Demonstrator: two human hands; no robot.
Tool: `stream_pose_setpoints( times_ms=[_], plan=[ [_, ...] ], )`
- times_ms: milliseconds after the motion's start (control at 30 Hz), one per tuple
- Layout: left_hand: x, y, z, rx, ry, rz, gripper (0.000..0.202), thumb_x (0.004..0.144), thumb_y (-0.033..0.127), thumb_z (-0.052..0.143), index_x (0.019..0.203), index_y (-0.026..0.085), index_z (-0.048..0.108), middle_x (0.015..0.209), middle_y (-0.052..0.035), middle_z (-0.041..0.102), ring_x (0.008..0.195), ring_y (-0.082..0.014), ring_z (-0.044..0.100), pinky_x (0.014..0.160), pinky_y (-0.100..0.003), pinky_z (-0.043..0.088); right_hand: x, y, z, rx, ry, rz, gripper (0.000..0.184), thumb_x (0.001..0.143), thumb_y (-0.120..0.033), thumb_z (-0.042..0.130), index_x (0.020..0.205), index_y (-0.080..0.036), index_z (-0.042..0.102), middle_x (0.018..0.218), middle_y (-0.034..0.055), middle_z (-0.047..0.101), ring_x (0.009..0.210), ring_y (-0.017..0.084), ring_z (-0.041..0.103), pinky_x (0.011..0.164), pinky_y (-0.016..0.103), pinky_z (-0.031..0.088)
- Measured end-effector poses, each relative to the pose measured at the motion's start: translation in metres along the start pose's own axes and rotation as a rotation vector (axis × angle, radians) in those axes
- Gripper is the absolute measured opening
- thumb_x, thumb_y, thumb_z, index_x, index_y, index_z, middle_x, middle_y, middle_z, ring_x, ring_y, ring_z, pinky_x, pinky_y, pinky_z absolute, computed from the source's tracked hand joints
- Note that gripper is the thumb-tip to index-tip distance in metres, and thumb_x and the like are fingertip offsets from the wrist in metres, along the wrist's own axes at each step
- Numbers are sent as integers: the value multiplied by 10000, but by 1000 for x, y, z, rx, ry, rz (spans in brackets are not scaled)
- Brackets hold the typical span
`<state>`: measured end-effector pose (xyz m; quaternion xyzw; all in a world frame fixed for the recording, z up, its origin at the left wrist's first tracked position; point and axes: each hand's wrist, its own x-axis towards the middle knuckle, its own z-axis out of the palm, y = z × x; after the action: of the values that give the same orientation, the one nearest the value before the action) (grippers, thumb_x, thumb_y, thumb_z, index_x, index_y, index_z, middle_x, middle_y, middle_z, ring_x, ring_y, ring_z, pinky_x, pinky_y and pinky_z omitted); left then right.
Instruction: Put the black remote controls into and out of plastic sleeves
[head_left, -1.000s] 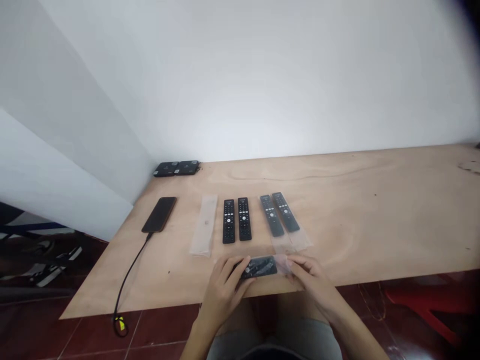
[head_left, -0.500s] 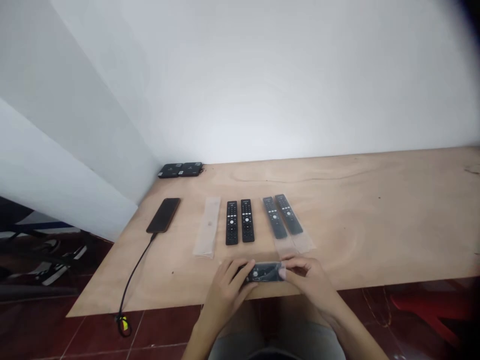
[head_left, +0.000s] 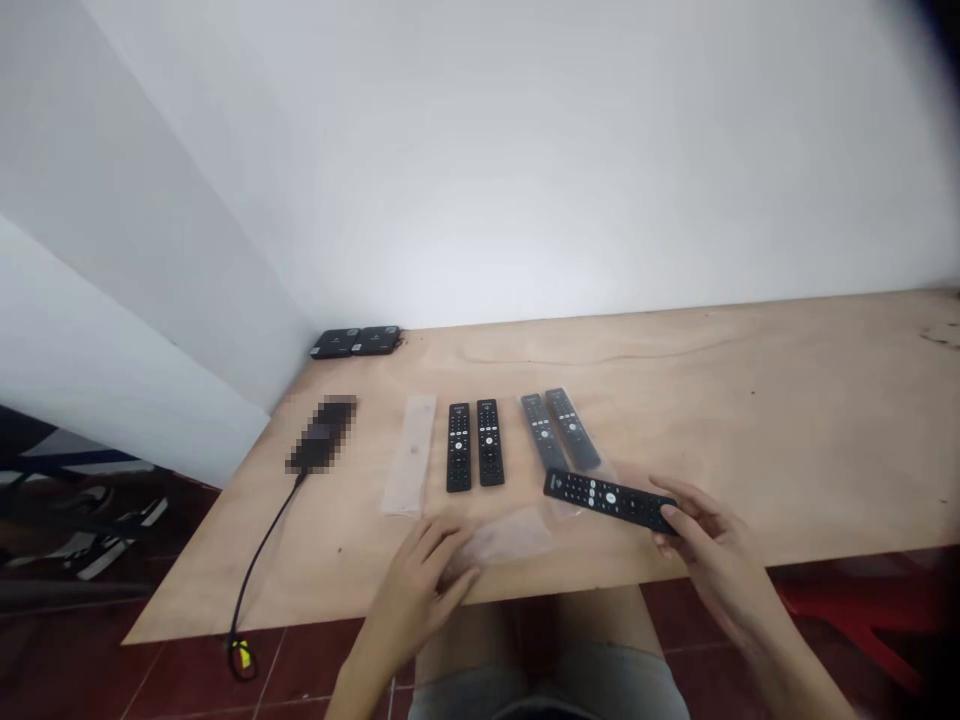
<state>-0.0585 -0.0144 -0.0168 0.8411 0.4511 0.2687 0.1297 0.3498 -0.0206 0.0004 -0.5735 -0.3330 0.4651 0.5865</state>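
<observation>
My right hand (head_left: 705, 535) grips one end of a bare black remote control (head_left: 611, 498), thumb on its button face. The remote is tilted across the lower ends of two remotes in clear sleeves (head_left: 544, 430) (head_left: 572, 428). At the table's front edge, my left hand (head_left: 427, 575) has its fingers curled around the left end of an empty clear plastic sleeve (head_left: 506, 538); its fingertips are slightly blurred. Two bare black remotes (head_left: 459, 447) (head_left: 490, 442) lie side by side beyond it. Another flat clear sleeve (head_left: 409, 455) lies to their left.
A pixelated dark device (head_left: 322, 433) with a black cable (head_left: 262, 555) lies at the left of the wooden table (head_left: 712, 400). Two black boxes (head_left: 335, 343) (head_left: 376, 340) stand at the back left corner against the wall. Something red (head_left: 847, 610) is below at right.
The remote has come out of its clear sleeve and moved right in my right hand. My left hand has stayed near the front edge, moving slightly left, with the emptied sleeve.
</observation>
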Motion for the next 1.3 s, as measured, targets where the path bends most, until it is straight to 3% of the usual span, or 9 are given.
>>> stream_pose_setpoints(
  times_ms=[100,267,433,567,667,767,867,1133,1300],
  plan=[
    [-2,0,-3,6,-15,-6,384,1036,318,748,1413,280,684,1319,-98,733,1231,-302,704,1025,-472,641,2,0,24,-59,6,-62,503,833,-556,923,1189,-208,845,1064,104,837,674,217,750,620,363,671],
    [-3,2,-3,1,-10,-22,375,1038,314,734,1410,284,694,1340,-111,729,1245,-313,707,1022,-481,647,10,14,77,-199,0,-124,520,864,-614,840,1167,-192,819,939,98,842,688,276,799,663,408,680],
    [-2,3,-2,8,-4,-25,379,1035,306,729,1411,277,690,1344,-116,723,1247,-315,699,1033,-497,640,16,24,110,-695,-43,-357,244,964,-439,681,1039,-225,770,877,77,833,727,268,783,687,375,617],
    [-3,4,-1,11,1,-19,360,1031,306,729,1389,274,701,1330,-111,727,1240,-317,696,1034,-506,638,20,29,128,-845,-122,-422,150,997,-339,661,1061,-246,759,741,32,775,687,279,747,639,361,533],
    [-3,4,-1,14,16,-15,360,1030,310,731,1387,269,706,1327,-111,732,1238,-317,694,1027,-502,640,25,31,137,-892,-142,-489,173,1029,-292,628,1125,-228,757,737,48,746,713,302,719,659,382,510],
    [-1,5,-2,12,21,-16,349,1050,305,704,1397,268,709,1315,-108,743,1234,-313,693,1027,-504,639,28,31,139,-895,-215,-600,187,1038,-224,597,1121,-225,764,1018,112,790,961,328,722,853,446,555],
    [1,5,-3,-2,23,-11,319,1101,258,605,1402,273,711,1285,-102,758,1210,-298,696,1041,-506,628,27,34,137,-900,-313,-746,263,1011,-110,569,1096,-238,782,1212,110,774,1123,335,670,997,502,533],
    [1,-1,2,-5,29,-6,363,1116,212,568,1463,263,660,1315,-108,738,1221,-296,676,1038,-497,616,30,33,146,-971,-321,-819,310,1057,-110,538,1202,-237,781,1289,118,767,1181,353,644,961,542,523],
    [1,0,4,7,24,-4,392,1100,225,617,1488,272,647,1324,-111,730,1222,-301,669,1042,-497,612,1,14,148,-926,-431,-882,262,1086,-129,522,1190,-216,746,1200,131,740,1107,321,646,947,502,522]
  ],
)
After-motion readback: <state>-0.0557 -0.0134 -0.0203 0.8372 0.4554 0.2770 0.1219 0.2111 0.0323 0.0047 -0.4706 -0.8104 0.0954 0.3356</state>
